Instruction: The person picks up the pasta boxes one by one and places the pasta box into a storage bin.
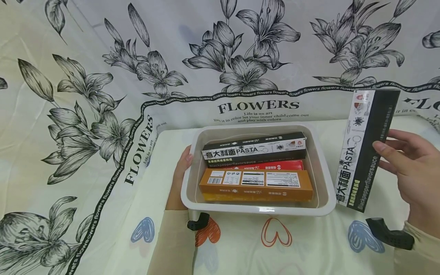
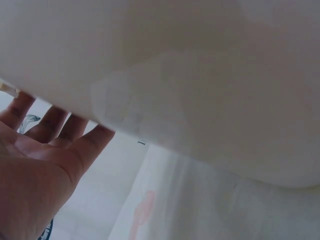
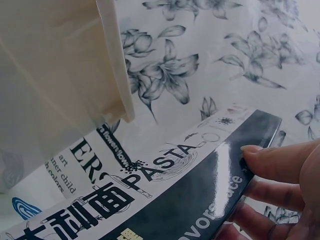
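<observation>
A white plastic bin (image 1: 258,209) stands in the middle of the head view with several long boxes in it. My left hand (image 1: 182,164) holds the bin's left rim; in the left wrist view its fingertips are hidden behind the bin's edge. To the right of the bin, my right hand (image 1: 409,164) grips a black and white pasta box (image 1: 364,152) between thumb and fingers. This box is tilted, its lower end near the bin's right rim. The right wrist view shows the thumb on the dark face of the pasta box (image 3: 200,185).
Inside the bin lie another black and white pasta box (image 1: 254,149), a red box (image 1: 282,165) mostly covered, and an orange box (image 1: 256,185) with a yellow one (image 1: 258,196) under it. A heart-print cloth (image 1: 278,236) covers the table. Flower-print fabric (image 1: 86,114) hangs behind and left.
</observation>
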`<state>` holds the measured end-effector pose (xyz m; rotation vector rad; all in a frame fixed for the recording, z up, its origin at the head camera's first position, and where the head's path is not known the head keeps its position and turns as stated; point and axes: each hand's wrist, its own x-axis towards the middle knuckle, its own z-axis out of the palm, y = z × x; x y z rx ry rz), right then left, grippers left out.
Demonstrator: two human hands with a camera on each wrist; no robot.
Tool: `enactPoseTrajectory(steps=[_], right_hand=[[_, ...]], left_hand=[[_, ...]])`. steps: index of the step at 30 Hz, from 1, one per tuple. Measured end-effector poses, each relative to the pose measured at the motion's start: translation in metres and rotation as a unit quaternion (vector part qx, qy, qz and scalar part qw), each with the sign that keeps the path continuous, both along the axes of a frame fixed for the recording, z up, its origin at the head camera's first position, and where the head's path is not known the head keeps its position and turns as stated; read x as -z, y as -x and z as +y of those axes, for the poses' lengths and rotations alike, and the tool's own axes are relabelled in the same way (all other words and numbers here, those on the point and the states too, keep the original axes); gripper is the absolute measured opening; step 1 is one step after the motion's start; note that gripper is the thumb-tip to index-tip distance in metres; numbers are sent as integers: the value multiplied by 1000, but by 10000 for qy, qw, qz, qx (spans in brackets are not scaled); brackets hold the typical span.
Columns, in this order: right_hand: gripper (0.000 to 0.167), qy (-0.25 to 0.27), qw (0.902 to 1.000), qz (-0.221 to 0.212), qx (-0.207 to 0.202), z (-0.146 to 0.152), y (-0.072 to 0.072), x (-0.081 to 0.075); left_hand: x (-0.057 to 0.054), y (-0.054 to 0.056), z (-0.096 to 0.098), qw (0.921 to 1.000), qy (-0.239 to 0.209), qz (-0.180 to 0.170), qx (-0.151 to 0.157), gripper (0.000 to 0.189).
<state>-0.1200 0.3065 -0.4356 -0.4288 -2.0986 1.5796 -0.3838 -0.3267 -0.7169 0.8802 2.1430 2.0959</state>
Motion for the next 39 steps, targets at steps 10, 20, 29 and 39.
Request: enactPoseTrajectory(steps=[10,20,29,39], right_hand=[[47,-65,9987,369,346,-11,-1,-11],[46,-500,9930,1057,138,-16,-6,-13],[48,-653,9929,879,456,-24,-12,-21],[49,-859,9889,1094,517,-33,-13,-26]], left_hand=[[-6,-3,2,10000,9,-27,-18,55],[-19,-14,9,9994,159,-207,-214,57],[-7,-4,2,9999,82,-86,17,57],[-8,-2,3,9990,-90,440,64,58]])
